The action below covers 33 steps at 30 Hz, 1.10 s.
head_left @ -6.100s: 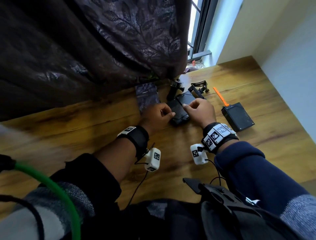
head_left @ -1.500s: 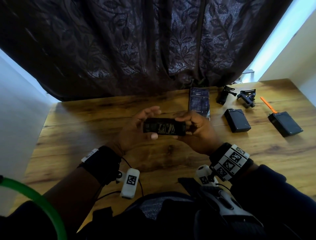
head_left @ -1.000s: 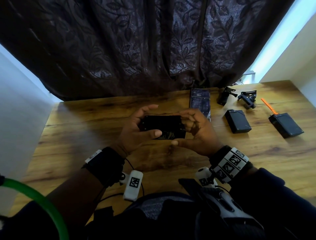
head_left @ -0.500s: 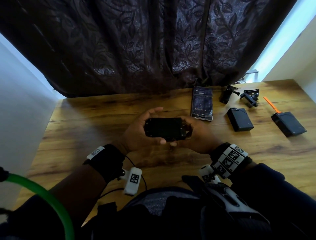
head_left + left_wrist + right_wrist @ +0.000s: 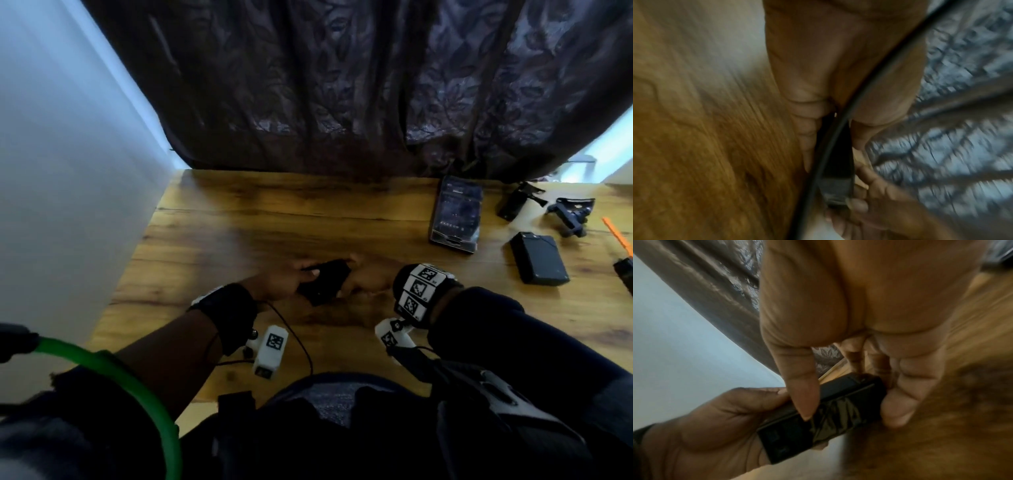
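Observation:
A flat black box-shaped device (image 5: 325, 284) is held just above the wooden table (image 5: 239, 219), tilted. My left hand (image 5: 287, 279) grips its left end, thumb on top. My right hand (image 5: 371, 281) holds its right end. In the right wrist view the device (image 5: 824, 417) sits between my right thumb and curled fingers (image 5: 900, 404), and my left hand (image 5: 719, 423) wraps the other end. The left wrist view shows the device (image 5: 836, 164) edge-on between my left hand's fingers (image 5: 807, 126), with a black cable (image 5: 838, 129) across it. That view is blurred.
A phone in a clear case (image 5: 455, 214) lies at the back right. Right of it lie a black box (image 5: 537, 262), two black mounts (image 5: 517, 204) (image 5: 570, 216) and an orange-handled tool (image 5: 618, 236). A dark curtain (image 5: 342, 85) hangs behind; a white wall (image 5: 68, 154) stands left.
Both hands have brought the black device lower and nearer to me, and it has turned from level to tilted. The head view has swung left.

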Each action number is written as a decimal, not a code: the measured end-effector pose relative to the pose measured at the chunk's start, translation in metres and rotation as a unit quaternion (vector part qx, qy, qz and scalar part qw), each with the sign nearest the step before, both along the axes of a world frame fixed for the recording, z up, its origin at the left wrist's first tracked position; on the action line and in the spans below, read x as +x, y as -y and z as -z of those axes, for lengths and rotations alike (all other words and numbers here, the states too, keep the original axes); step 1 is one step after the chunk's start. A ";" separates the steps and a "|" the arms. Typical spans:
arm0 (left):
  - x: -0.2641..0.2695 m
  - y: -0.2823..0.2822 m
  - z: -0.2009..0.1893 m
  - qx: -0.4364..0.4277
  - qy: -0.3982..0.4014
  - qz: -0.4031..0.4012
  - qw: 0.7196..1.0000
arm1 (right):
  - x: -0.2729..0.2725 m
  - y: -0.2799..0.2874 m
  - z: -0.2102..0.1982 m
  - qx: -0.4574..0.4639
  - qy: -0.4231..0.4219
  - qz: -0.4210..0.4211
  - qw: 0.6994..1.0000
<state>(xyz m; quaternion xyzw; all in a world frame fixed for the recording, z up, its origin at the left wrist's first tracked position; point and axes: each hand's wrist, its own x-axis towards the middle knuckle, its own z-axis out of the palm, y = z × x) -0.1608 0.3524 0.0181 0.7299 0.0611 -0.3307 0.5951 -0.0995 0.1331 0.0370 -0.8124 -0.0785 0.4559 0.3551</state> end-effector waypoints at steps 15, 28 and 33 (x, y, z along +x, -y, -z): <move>-0.009 -0.049 0.026 -0.088 0.007 -0.222 0.971 | 0.019 -0.090 0.033 0.087 0.102 0.098 0.986; -0.013 -0.037 0.019 0.213 0.153 -0.104 0.959 | 0.017 -0.078 0.048 0.034 0.196 0.033 0.979; 0.023 -0.004 0.005 0.270 0.220 -0.113 0.931 | 0.040 -0.010 0.032 -0.022 0.238 0.098 0.966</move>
